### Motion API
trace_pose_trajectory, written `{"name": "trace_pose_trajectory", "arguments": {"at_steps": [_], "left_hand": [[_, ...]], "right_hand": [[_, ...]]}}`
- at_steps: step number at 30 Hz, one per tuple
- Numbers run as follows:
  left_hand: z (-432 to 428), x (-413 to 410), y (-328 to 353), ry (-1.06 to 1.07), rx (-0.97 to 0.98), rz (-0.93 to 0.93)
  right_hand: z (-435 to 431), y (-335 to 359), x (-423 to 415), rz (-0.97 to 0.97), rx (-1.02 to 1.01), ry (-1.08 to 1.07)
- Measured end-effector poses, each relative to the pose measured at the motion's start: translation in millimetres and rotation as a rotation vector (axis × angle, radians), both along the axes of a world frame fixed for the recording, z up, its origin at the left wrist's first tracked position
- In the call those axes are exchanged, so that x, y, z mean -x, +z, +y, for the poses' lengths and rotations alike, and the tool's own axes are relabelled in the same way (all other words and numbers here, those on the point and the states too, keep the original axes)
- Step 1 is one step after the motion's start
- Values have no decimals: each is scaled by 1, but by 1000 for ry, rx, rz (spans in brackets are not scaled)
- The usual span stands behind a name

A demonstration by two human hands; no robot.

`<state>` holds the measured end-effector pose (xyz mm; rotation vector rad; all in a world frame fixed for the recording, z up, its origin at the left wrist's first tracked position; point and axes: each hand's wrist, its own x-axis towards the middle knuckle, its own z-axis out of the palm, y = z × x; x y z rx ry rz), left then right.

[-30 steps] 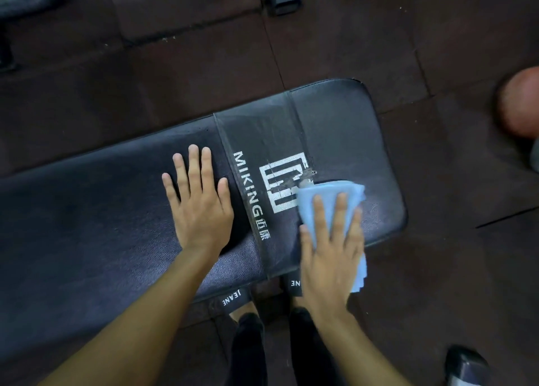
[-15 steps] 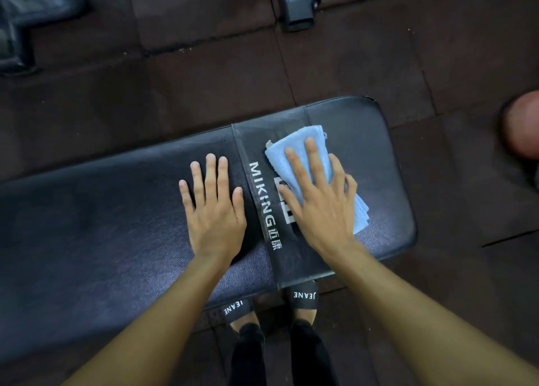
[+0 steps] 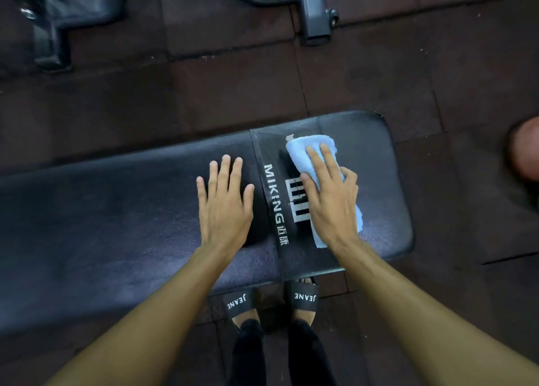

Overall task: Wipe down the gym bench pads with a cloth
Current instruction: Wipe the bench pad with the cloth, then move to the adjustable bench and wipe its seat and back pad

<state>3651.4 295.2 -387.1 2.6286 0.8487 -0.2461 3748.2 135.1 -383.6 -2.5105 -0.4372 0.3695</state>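
Note:
A black padded gym bench runs from the left edge to the right of centre, with a glossy band printed "MIKING" and a white logo. My left hand lies flat on the pad just left of that band, fingers straight. My right hand presses a folded light blue cloth onto the band and the pad's right end, fingers spread over it. The cloth shows beyond my fingertips and below my wrist; its middle is hidden under the hand.
Dark rubber floor tiles surround the bench. Grey metal frame feet of other equipment stand on the floor beyond the bench, another at the top left. A reddish round object sits at the right edge. My sandalled feet stand under the near edge.
My right hand slid the cloth from the pad's near edge up across the logo toward the far edge. The left hand stayed flat in place.

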Motion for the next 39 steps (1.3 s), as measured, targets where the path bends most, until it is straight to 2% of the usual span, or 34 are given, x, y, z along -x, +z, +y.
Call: {"name": "trace_pose_trajectory", "arguments": {"at_steps": [4,8,16,22,30,39], "left_hand": [[16,2,61,52,31,-4],[41,15,134,118,-14,-41],[121,103,287,363,-110,-78],[194,218,382,545,-143,-108],[300,422,480,756,-203,-133],[409,606,521,1003,-254,-120]], "right_hand": [[24,58,2,233,-181,-44],[61,125,9,389,-255,10],[185,268,69,475,-302,320],[292,376,173,504,-304,546],[432,487,371,498,-336,770],[564,554,540,552,-318,968]]}}
